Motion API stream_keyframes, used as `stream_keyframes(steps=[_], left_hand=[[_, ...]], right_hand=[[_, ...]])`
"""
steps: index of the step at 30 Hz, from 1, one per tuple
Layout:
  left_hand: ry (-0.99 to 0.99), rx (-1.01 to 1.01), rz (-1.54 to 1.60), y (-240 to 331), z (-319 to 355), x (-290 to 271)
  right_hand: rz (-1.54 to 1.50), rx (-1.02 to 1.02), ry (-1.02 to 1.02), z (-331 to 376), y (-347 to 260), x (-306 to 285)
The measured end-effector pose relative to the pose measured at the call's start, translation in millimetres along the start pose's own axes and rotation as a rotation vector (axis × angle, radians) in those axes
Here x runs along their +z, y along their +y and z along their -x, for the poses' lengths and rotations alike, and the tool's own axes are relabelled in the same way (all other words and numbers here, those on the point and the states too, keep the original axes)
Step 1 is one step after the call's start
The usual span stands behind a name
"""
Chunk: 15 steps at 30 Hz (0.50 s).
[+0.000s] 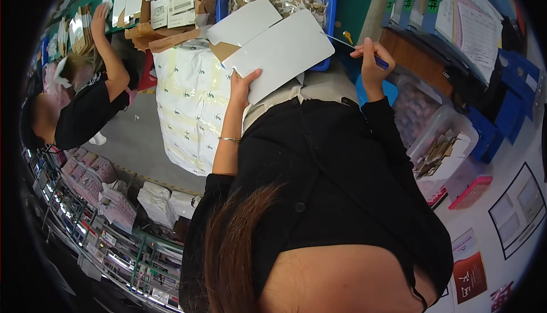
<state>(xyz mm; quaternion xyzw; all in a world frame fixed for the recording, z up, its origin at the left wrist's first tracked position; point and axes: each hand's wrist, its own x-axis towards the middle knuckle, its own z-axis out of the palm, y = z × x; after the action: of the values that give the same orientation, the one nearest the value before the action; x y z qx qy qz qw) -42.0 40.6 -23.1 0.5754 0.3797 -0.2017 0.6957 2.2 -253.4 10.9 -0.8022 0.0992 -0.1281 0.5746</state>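
The left hand (244, 82) grips the lower edge of a white sheet (279, 51) (flat, tilted) held over the blue tray (329, 5). The right hand (370, 62) is closed around a thin blue-handled tool (364, 52), just beside the sheet.

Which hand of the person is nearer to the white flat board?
Left. The left hand grips the lower edge of the white flat board; the right hand, holding a thin tool, is apart beside it.
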Motion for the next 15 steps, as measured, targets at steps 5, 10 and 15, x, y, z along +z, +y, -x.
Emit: stream_keyframes(steps=[5,10,15], left_hand=[[0.02,-0.016,0.011,-0.1,0.3,3.0],[0.041,0.067,0.061,-14.8,-4.7,-2.7],[0.04,0.125,0.041,-17.5,-2.4,-2.2]], right_hand=[[-0.04,-0.007,-0.021,1.4,9.1,7.7],[0.154,-0.226,-0.078,2.4,-14.6,26.9],[0.208,-0.265,-0.195,4.8,0.3,45.4]])
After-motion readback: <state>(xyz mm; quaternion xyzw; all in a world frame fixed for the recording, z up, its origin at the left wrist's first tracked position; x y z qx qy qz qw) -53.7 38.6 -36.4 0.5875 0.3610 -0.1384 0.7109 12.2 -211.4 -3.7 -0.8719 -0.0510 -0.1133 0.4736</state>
